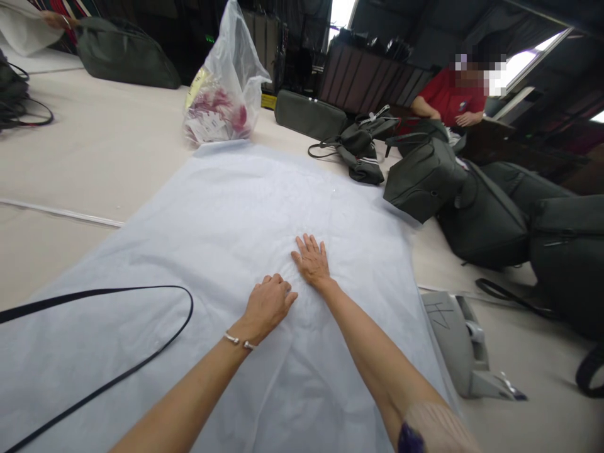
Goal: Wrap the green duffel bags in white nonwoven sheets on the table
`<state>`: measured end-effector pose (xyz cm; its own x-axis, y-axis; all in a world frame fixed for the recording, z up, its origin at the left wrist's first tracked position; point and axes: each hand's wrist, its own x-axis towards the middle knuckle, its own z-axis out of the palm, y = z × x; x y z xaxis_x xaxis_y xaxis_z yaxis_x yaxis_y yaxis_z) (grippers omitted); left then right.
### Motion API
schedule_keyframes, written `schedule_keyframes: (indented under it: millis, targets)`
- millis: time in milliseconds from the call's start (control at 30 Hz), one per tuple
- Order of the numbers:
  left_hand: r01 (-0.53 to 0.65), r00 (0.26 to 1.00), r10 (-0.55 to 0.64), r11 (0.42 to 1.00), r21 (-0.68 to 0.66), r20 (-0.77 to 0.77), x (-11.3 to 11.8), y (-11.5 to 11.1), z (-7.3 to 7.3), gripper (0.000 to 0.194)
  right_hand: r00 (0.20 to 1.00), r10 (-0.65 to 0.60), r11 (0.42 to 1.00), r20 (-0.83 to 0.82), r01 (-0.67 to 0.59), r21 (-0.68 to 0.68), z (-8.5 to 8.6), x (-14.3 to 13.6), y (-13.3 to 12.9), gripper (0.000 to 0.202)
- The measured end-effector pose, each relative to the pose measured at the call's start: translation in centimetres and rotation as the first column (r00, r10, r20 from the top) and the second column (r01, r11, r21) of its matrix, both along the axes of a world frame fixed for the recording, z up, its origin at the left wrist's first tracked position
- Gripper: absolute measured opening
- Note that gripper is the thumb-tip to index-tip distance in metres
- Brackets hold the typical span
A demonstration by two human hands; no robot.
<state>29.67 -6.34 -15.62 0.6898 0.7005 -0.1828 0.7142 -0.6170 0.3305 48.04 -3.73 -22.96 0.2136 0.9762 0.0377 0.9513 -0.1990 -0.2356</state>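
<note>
The pale sheet (236, 207) lies over the middle of the desk (61, 163), its far edge by the clear plastic bag (221, 110), and the step in hand appears to be smoothing it. The right hand (311, 263) rests on it with fingers spread and released, while the nearer left hand (267, 305) has bent fingers, and whether they pinch any fabric I cannot tell. Further flattening would call for light, even pressure outward across the creases.
</note>
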Motion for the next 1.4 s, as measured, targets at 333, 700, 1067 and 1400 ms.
schedule_keyframes:
  millis: [333, 700, 1067, 1400]
  targets:
    - [0.230, 0.972, -0.215, 0.956, 0.182, -0.097, 0.7, -1.2, -1.2, 0.041, 1.000, 0.007, 0.999, -0.004, -0.006, 0.035, 0.0, -0.1, -0.2, 0.058]
    - [0.219, 0.973, -0.205, 0.964, 0.150, -0.103, 0.7, -1.1, -1.0, 0.045, 0.951, 0.059, 0.988, -0.304, -0.012, 0.155, -0.1, 2.6, 0.2, 0.050]
    - [0.220, 0.974, -0.207, 0.960, 0.175, -0.086, 0.5, -0.9, -1.4, 0.048, 0.982, 0.088, 0.917, -0.169, -0.013, 0.400, 4.1, 4.8, -4.6, 0.043]
    - [0.221, 0.974, -0.206, 0.958, 0.181, -0.094, 0.4, -0.8, -2.1, 0.050, 0.982, -0.186, 0.978, -0.014, 0.186, 0.093, 1.4, 6.8, -9.8, 0.069]
